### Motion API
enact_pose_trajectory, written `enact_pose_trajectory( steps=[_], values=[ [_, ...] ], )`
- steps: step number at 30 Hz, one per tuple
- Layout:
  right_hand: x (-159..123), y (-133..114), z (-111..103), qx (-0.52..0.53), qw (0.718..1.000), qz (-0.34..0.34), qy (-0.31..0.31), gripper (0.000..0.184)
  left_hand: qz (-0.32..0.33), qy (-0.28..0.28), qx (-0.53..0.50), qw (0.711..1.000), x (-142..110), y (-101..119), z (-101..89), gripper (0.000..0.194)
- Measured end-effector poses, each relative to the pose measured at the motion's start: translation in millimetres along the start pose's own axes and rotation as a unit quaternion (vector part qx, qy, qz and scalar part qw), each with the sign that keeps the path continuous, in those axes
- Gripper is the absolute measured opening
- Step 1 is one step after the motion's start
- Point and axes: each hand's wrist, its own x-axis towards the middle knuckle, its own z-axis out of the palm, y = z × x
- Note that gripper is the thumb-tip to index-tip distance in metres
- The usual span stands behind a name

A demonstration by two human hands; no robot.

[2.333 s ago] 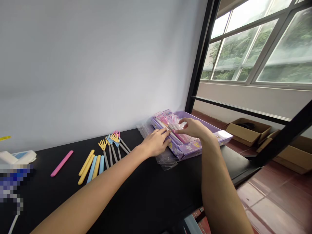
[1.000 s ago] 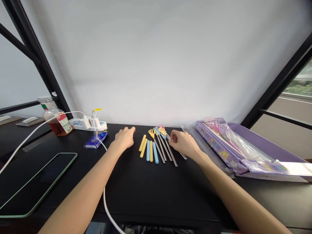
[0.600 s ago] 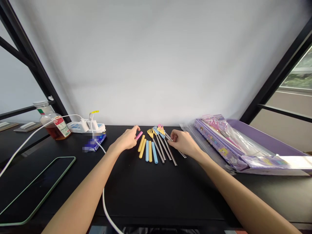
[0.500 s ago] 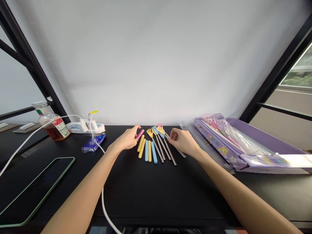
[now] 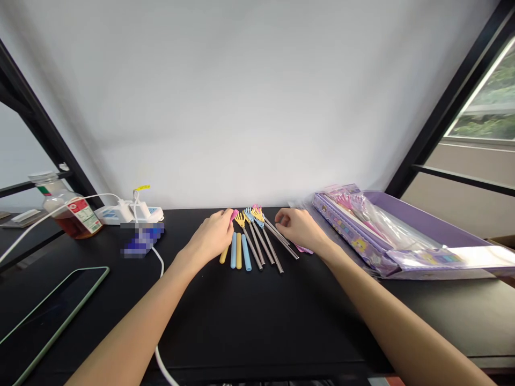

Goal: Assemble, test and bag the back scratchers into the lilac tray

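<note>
My left hand (image 5: 215,231) is closed on a pink handle tube (image 5: 234,214), with only its end showing past the fingers. Below it lie loose handle tubes, yellow (image 5: 238,251) and blue (image 5: 246,253), side by side on the black desk. Several back scratchers (image 5: 261,238) with steel rods and yellow, blue and pink claw heads are fanned out between my hands. Just right of the rods, my right hand (image 5: 296,224) has loosely curled fingers, thumb apart, and nothing visible in them. Partly hidden under that hand is a flat pink piece (image 5: 304,249).
A purple box (image 5: 354,236) with plastic-wrapped pink items stands at the right. Toward the left are a phone (image 5: 56,311), a blue packet (image 5: 142,241), a power strip (image 5: 153,214), a bottle of brown liquid (image 5: 76,217) and a white cable (image 5: 161,354).
My right hand has come off the rod it was touching, and a pink piece now shows beneath it. My left hand has turned over the tubes, hiding more of the pink tube. The view has shifted.
</note>
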Motion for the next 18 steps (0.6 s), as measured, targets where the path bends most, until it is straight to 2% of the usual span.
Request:
enact_pose_trajectory(
  steps=[6,12,18],
  values=[
    [8,1,7,-0.064,0.995,0.050,-0.055,0.026,-0.008,-0.023,0.050,0.998,-1,4,3.5,0.029],
    [12,-14,11,-0.094,0.992,0.063,-0.058,0.027,0.016,-0.005,0.063,0.998,-3,14,5.8,0.032],
    [18,-22,13,-0.105,0.986,0.097,-0.084,0.041,0.030,0.005,0.058,0.998,-4,17,7.8,0.033]
  ],
)
